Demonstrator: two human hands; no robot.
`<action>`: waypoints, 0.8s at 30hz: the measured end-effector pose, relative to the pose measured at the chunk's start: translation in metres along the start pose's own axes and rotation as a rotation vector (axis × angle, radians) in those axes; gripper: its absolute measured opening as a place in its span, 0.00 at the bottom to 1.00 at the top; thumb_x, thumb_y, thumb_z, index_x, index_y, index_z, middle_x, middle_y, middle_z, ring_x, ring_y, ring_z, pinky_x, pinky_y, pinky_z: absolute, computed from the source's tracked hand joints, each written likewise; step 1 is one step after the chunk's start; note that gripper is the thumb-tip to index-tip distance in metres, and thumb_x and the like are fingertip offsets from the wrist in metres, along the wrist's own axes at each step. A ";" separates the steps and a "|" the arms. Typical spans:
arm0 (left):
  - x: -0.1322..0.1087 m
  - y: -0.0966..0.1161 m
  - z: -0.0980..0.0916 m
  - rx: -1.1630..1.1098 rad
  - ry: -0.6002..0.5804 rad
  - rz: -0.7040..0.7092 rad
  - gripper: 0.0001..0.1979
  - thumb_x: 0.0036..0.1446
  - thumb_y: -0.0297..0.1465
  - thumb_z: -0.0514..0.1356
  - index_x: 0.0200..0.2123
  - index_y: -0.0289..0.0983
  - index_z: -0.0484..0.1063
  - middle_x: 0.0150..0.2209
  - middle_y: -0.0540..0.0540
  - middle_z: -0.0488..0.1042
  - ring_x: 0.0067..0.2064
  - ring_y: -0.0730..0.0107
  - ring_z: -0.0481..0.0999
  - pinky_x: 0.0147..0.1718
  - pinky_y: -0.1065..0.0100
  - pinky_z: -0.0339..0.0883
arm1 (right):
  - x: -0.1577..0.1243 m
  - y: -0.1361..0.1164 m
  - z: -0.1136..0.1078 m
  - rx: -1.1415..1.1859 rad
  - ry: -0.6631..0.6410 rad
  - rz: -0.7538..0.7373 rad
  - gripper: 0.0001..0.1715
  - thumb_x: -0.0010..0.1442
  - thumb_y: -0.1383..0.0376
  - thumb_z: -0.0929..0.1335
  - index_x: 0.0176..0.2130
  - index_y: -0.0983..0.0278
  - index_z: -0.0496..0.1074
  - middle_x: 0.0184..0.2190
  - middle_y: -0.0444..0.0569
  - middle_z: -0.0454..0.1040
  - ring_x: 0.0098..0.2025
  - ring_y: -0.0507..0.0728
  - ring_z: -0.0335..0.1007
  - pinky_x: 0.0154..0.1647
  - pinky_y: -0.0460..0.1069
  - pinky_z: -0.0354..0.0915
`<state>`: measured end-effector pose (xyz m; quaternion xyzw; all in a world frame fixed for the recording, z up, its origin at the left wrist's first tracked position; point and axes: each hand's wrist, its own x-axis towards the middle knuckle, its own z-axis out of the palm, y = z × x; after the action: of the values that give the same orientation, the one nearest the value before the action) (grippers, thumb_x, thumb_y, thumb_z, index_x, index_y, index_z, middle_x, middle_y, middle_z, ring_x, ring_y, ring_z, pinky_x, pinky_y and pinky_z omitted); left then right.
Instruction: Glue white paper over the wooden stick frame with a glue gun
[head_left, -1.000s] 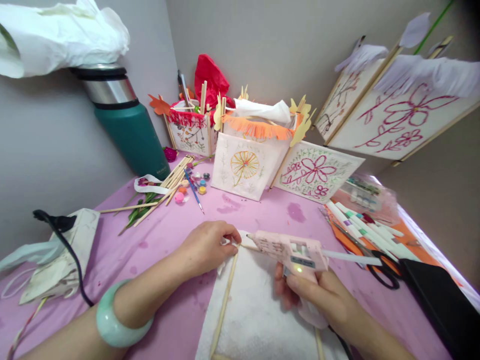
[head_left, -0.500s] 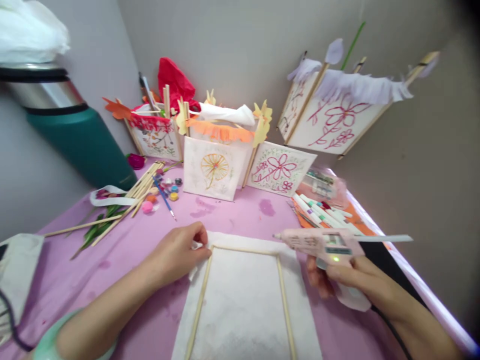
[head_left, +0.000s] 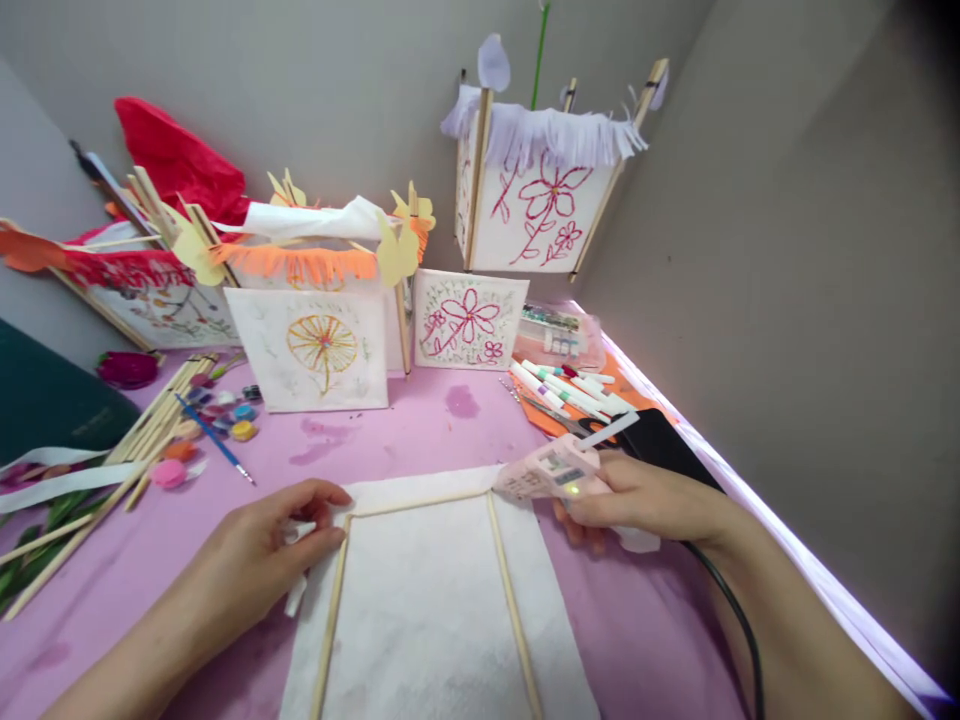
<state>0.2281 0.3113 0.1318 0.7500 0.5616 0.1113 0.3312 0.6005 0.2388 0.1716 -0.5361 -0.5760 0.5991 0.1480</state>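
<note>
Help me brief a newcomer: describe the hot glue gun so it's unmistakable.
On the purple table, find the white sheet with its frame of thin wooden sticks. At the frame's far right corner, the right hand holds the hot glue gun. Unlike the white markers beyond, it is pale pink, with a small light glowing on its side.

stick frame (head_left: 420, 503), white sheet (head_left: 427, 610): cut off at bottom

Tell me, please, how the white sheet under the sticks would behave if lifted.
The white sheet would likely feel light, since it looks thin. Its margins may flop, since they extend past the thin sticks. The sticks could keep the middle stiffer if glued down, which I cannot tell.
</note>
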 end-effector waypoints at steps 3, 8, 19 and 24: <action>0.000 0.002 0.000 0.006 0.002 -0.007 0.22 0.50 0.49 0.56 0.43 0.42 0.71 0.31 0.51 0.71 0.33 0.64 0.72 0.32 0.68 0.63 | 0.000 -0.001 0.001 0.009 0.004 -0.013 0.14 0.55 0.58 0.67 0.30 0.67 0.72 0.27 0.49 0.75 0.28 0.54 0.72 0.28 0.46 0.65; -0.001 0.004 0.000 0.014 0.012 -0.001 0.22 0.50 0.49 0.56 0.42 0.43 0.72 0.30 0.51 0.71 0.30 0.66 0.71 0.30 0.69 0.63 | -0.001 -0.007 0.003 -0.007 0.017 -0.024 0.13 0.56 0.59 0.66 0.29 0.66 0.72 0.26 0.48 0.75 0.28 0.53 0.72 0.28 0.46 0.66; -0.001 -0.001 0.001 0.003 0.005 -0.007 0.21 0.51 0.48 0.57 0.43 0.42 0.71 0.31 0.51 0.71 0.31 0.65 0.71 0.32 0.67 0.62 | -0.001 -0.004 0.003 0.009 0.010 -0.020 0.13 0.56 0.58 0.67 0.29 0.66 0.72 0.26 0.48 0.75 0.27 0.53 0.71 0.27 0.46 0.65; -0.001 0.002 -0.001 -0.056 -0.012 -0.014 0.19 0.52 0.46 0.58 0.44 0.41 0.70 0.31 0.51 0.70 0.29 0.68 0.70 0.30 0.68 0.62 | 0.001 -0.008 0.003 0.065 0.230 -0.071 0.13 0.58 0.58 0.65 0.32 0.66 0.72 0.27 0.48 0.75 0.26 0.53 0.70 0.28 0.46 0.64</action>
<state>0.2288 0.3105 0.1339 0.7370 0.5616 0.1201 0.3565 0.5938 0.2403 0.1775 -0.5755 -0.5541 0.5464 0.2514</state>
